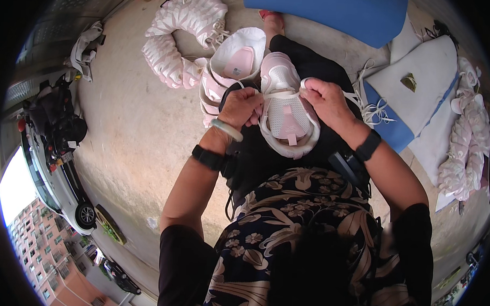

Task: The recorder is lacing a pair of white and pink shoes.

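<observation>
A white and pink sneaker upper (283, 112) lies on my black-trousered lap, toe end away from me and heel opening nearest. White shoelace (282, 95) crosses over its front. On the left side of the shoe, my left hand (243, 106) has its fingers closed on one lace end. Opposite it, my right hand (327, 103) pinches the other end, with a small loop of lace rising by its fingertips. Just beyond my left hand, several more pink and white uppers (238, 58) are nested together, the nearest one showing its pale lining.
A long curved stack of pink and white uppers (170, 42) rests on the concrete floor at far left; another stack (464, 139) lies at far right. Loose white laces (375, 110) hang beside a white sheet (420, 78). A blue panel (325, 13) stands ahead. Left are a motorbike (57, 119) and a car (49, 184).
</observation>
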Action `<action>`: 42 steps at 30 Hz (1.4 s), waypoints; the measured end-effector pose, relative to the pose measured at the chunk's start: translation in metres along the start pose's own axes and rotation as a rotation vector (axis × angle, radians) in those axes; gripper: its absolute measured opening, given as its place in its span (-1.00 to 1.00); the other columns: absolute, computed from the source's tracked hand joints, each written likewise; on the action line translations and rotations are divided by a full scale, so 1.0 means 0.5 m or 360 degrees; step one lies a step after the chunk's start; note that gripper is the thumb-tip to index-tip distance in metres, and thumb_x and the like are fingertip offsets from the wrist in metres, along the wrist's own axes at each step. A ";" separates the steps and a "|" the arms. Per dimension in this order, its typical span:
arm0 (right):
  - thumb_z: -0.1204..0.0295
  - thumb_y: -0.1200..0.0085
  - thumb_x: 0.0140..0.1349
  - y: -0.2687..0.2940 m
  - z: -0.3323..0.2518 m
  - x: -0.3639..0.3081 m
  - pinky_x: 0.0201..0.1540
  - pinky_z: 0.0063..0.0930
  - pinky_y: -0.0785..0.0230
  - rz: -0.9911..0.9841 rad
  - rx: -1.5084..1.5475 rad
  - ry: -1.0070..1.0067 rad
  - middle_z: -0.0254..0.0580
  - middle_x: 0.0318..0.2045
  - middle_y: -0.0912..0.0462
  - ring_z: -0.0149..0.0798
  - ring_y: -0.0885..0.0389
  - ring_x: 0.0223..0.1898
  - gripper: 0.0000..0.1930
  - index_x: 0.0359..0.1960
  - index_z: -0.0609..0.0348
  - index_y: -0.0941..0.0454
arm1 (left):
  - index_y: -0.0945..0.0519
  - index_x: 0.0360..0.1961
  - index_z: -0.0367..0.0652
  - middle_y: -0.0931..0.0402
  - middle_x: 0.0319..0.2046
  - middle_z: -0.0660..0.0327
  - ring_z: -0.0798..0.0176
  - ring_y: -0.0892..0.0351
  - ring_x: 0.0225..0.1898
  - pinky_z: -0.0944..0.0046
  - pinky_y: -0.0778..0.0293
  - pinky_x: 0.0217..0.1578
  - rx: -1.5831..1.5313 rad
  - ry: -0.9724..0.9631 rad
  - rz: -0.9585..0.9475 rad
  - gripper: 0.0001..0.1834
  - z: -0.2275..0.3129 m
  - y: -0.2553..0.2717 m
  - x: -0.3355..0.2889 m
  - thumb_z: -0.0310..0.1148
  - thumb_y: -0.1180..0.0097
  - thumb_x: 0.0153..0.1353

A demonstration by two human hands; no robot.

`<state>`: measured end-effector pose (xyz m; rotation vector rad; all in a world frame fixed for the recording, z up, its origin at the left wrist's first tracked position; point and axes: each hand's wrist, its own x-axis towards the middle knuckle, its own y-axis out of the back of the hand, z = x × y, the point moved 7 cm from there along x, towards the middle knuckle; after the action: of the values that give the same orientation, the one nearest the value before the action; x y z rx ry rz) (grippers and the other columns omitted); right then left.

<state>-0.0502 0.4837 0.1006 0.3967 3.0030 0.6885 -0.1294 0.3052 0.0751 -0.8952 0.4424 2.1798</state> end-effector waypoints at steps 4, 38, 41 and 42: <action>0.49 -0.08 0.08 -0.016 0.048 0.032 -0.46 -0.53 -0.27 0.0102 0.0479 -0.0124 -0.18 -0.60 -0.47 -0.42 -0.39 -0.56 -0.92 -0.48 0.25 -0.50 | -0.51 -0.42 -0.21 -0.47 -0.65 0.28 0.45 -0.40 -0.75 0.53 -0.25 -0.79 -0.0269 -0.0113 0.0174 -0.86 0.010 0.013 0.054 -0.37 0.03 0.19; 0.53 -0.09 -0.02 -0.012 0.033 -0.004 -0.54 -0.40 -0.30 0.0309 0.0100 -0.0124 -0.08 -0.66 -0.47 -0.16 -0.46 -0.63 -0.93 -0.55 0.21 -0.44 | -0.51 -0.33 -0.13 -0.39 -0.72 0.34 0.51 -0.26 -0.79 0.54 -0.07 -0.80 -0.0276 -0.0490 0.0334 -0.89 -0.006 0.009 -0.039 -0.48 0.04 0.13; 0.51 -0.09 -0.04 -0.021 0.026 0.008 -0.54 -0.32 -0.30 0.0254 -0.0041 -0.0031 -0.03 -0.65 -0.46 -0.01 -0.46 -0.60 -0.90 -0.56 0.20 -0.41 | -0.51 -0.31 -0.14 -0.39 -0.71 0.33 0.50 -0.25 -0.79 0.53 -0.07 -0.79 -0.0411 -0.0564 0.0376 -0.88 0.001 0.015 -0.025 -0.49 0.06 0.12; 0.50 -0.09 -0.05 -0.021 0.030 0.011 -0.54 -0.29 -0.30 0.0229 -0.0083 -0.0038 0.00 -0.65 -0.46 0.05 -0.46 -0.57 -0.90 -0.55 0.19 -0.40 | -0.50 -0.31 -0.15 -0.39 -0.70 0.34 0.50 -0.24 -0.78 0.53 -0.08 -0.78 -0.0423 -0.0563 0.0380 -0.87 0.003 0.011 -0.017 -0.50 0.05 0.11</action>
<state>-0.0567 0.4823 0.0825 0.6187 2.9487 0.7644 -0.1300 0.2979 0.0824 -0.5924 0.0894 2.5962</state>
